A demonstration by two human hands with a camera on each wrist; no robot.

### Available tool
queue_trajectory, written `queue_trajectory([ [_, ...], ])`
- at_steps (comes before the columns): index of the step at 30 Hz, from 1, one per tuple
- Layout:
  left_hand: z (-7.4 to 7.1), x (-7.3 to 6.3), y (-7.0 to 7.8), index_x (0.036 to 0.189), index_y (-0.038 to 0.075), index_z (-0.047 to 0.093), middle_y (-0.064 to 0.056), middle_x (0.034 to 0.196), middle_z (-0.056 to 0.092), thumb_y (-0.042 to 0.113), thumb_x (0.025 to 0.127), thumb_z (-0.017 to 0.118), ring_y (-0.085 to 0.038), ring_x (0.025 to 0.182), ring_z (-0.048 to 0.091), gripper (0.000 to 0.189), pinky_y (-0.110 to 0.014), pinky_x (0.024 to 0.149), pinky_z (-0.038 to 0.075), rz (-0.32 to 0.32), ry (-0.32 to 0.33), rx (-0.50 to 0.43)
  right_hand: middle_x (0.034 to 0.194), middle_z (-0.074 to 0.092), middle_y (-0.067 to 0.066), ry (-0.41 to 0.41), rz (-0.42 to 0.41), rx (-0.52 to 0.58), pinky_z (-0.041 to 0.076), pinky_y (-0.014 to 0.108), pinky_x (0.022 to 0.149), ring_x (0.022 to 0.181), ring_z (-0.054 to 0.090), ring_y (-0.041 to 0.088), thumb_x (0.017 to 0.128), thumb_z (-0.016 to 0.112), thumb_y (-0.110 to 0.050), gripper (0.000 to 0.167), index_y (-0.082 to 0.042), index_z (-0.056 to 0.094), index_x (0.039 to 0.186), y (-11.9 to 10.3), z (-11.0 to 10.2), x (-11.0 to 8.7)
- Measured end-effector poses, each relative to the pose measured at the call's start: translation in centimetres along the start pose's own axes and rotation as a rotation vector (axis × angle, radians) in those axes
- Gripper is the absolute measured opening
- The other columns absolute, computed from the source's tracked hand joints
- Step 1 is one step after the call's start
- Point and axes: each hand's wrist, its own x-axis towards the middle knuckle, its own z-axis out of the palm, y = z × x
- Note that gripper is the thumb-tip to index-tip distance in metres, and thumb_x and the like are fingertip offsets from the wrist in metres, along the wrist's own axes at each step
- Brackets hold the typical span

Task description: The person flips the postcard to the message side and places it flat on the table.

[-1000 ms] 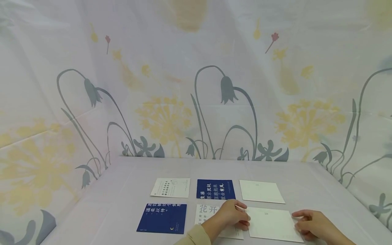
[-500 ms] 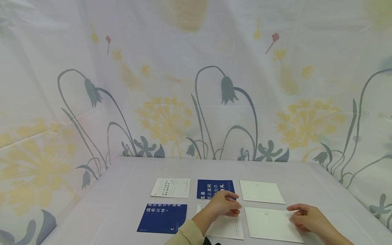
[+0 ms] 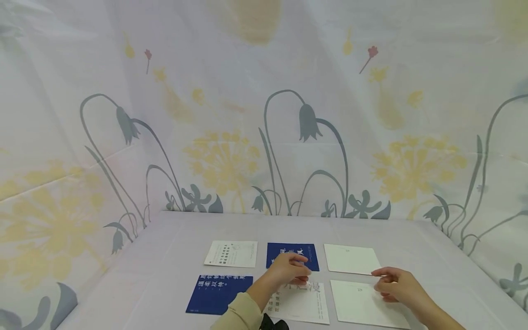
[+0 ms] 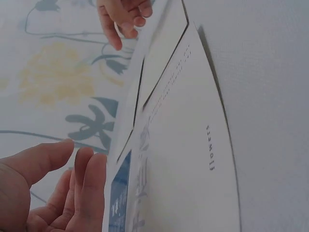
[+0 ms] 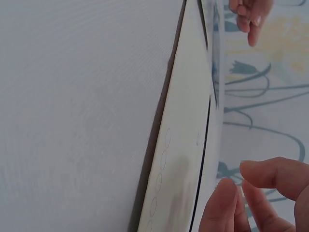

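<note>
My left hand point(image 3: 288, 269) hovers with loosely bent fingers and nothing in its grasp. It is over the far blue postcard point(image 3: 312, 262) and the near white postcard point(image 3: 304, 303) with grey lettering, covering part of both. In the left wrist view, a gap shows between its thumb and fingers point(image 4: 91, 193). Above the near plain white postcard point(image 3: 359, 305), my right hand point(image 3: 400, 288) is also held up, bare of any object. A row of faint ovals runs along that postcard point(image 5: 176, 159) in the right wrist view.
A blue postcard point(image 3: 218, 294) with white lettering lies near left, behind it a white printed postcard point(image 3: 233, 253). Far right is another plain white postcard point(image 3: 350, 259). Together they form two rows on the pale tabletop point(image 3: 144, 275). A flower-patterned curtain point(image 3: 264, 114) encloses the back and sides.
Both hands have drawn away from the near plain white postcard and lifted leftward, the left toward the blue postcard. The postcards stay in place.
</note>
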Motion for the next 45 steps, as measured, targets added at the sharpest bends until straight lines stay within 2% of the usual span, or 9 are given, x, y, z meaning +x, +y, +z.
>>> queue_trajectory([
  [5,-0.9,-0.1,-0.2,0.112,-0.005,0.059,-0.006,0.081,0.064,-0.002,0.080,0.069,-0.019,0.068,0.065,0.034,-0.030,0.063,0.056,0.005,0.001,0.003,0.082,0.054,0.006,-0.003,-0.010,0.014,0.054,0.031,0.063,0.071,0.055,0.019,0.080,0.066,-0.001,0.037,0.010,0.056,0.114,-0.4,0.9,0.2],
  [15,-2.5,0.1,-0.8,0.115,-0.005,0.058,-0.007,0.084,0.063,0.001,0.081,0.069,-0.019,0.071,0.065,0.036,-0.030,0.064,0.056,0.024,0.019,0.038,0.079,0.055,0.005,-0.001,-0.085,0.084,0.054,0.030,0.060,0.068,0.056,0.019,0.078,0.063,0.001,0.035,0.013,0.056,0.111,-1.2,2.9,0.5],
  [22,-3.7,0.2,-1.1,0.116,-0.005,0.057,-0.009,0.087,0.063,0.001,0.081,0.069,-0.022,0.073,0.065,0.037,-0.032,0.065,0.056,0.018,0.048,0.017,0.080,0.055,0.005,0.012,-0.111,0.096,0.054,0.029,0.061,0.069,0.056,0.018,0.078,0.065,0.003,0.033,0.012,0.057,0.109,-1.5,4.0,1.2],
  [29,-5.1,0.7,-1.9,0.118,-0.006,0.055,-0.009,0.087,0.063,0.001,0.083,0.068,-0.020,0.074,0.064,0.038,-0.033,0.067,0.055,0.020,0.064,0.012,0.079,0.055,0.005,0.031,-0.122,0.098,0.053,0.028,0.060,0.068,0.054,0.017,0.076,0.066,0.002,0.033,0.009,0.059,0.108,-2.3,5.3,1.8],
  [35,-5.8,0.6,-1.9,0.117,-0.005,0.056,-0.008,0.085,0.063,0.003,0.082,0.069,-0.018,0.072,0.064,0.038,-0.030,0.065,0.056,0.010,0.103,0.061,0.078,0.055,0.005,0.043,-0.137,0.098,0.053,0.028,0.059,0.067,0.054,0.017,0.074,0.066,0.003,0.033,0.008,0.060,0.106,-2.8,6.3,2.6],
  [45,-8.0,0.7,-1.8,0.119,-0.005,0.055,-0.010,0.091,0.062,0.005,0.082,0.070,-0.021,0.075,0.065,0.041,-0.032,0.066,0.056,0.059,0.134,0.107,0.080,0.055,0.006,0.023,-0.160,0.135,0.054,0.028,0.060,0.070,0.056,0.016,0.074,0.067,0.002,0.034,0.009,0.060,0.106,-3.8,7.7,3.7],
])
